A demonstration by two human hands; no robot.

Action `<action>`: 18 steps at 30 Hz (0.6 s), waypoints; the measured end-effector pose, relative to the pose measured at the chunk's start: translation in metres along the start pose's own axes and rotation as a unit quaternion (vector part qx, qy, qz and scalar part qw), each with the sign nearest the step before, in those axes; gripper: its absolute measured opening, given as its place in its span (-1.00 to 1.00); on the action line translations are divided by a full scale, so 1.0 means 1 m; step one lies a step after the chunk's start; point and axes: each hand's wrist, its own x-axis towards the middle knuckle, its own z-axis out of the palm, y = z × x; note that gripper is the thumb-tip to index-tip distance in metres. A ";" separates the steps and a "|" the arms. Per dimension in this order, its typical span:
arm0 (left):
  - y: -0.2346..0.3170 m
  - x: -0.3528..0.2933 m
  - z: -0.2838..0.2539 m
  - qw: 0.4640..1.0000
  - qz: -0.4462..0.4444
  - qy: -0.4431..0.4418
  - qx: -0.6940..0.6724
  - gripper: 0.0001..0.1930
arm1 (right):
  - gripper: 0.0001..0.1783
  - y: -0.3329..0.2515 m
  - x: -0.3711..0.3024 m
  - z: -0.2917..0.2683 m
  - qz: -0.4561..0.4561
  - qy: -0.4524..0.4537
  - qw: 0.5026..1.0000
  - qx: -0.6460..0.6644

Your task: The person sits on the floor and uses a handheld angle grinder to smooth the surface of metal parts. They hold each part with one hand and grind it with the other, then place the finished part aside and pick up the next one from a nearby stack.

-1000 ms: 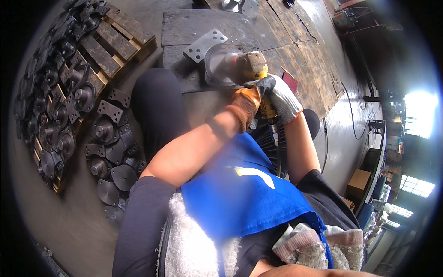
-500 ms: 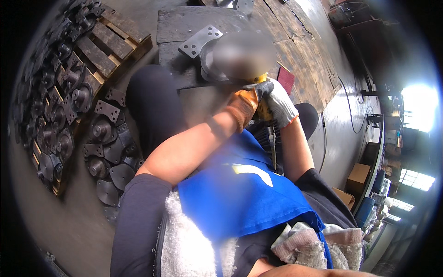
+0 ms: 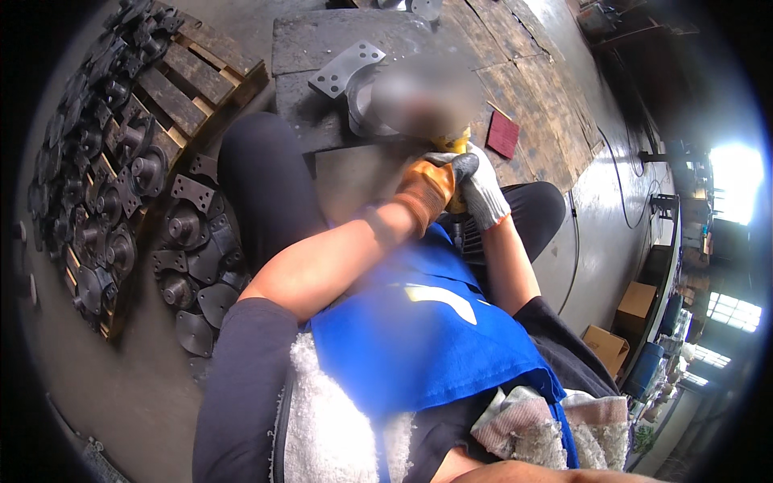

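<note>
My left hand (image 3: 431, 181), in an orange glove with dark fingertips, is wrapped round the grip of a yellow hand-held power tool (image 3: 456, 145). On the tool's other side my right hand (image 3: 485, 191), in a white knit glove, closes round the same grip. The front of the tool is blurred, so its working end cannot be made out. That blurred end lies over a grey metal part (image 3: 348, 69), a round hub with a flat plate pierced by several holes. Whether the two touch cannot be told. The part rests on a dark, worn work surface (image 3: 298, 117).
To the right lies a dark red square pad (image 3: 502, 134) on wooden boards (image 3: 543, 105). Several similar metal parts crowd a wooden pallet (image 3: 189, 72) on the left, with more on the floor (image 3: 187, 225). A cable (image 3: 576, 241) and cardboard boxes (image 3: 605, 348) are at right.
The view has shifted slightly. Both hands keep their hold on the tool. The metal connector and hose below the grip, plain before, are now mostly hidden.
</note>
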 end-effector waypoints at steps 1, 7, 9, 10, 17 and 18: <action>0.005 -0.010 0.002 0.994 -0.051 0.021 -0.092 -0.40 | -0.68 0.003 0.002 -0.004 -0.033 -0.017 0.997 -0.073; -0.005 0.010 0.001 0.948 -0.173 -0.027 -0.266 -0.39 | -0.69 0.008 0.011 -0.018 0.011 -0.061 0.995 -0.077; -0.023 0.017 0.007 0.995 -0.044 0.002 -0.090 -0.40 | -0.68 0.005 0.011 -0.019 0.001 -0.048 0.994 -0.096; -0.024 0.021 0.008 1.000 -0.007 -0.013 -0.018 -0.40 | -0.70 0.004 0.011 -0.020 -0.030 -0.059 0.987 -0.148; 0.011 0.020 -0.072 0.965 0.144 0.165 0.146 -0.62 | -0.73 -0.053 -0.014 -0.049 0.029 0.086 0.977 0.195; 0.011 0.031 -0.090 0.952 0.083 0.235 0.175 -0.58 | -0.72 -0.053 -0.020 -0.053 0.016 0.103 0.974 0.202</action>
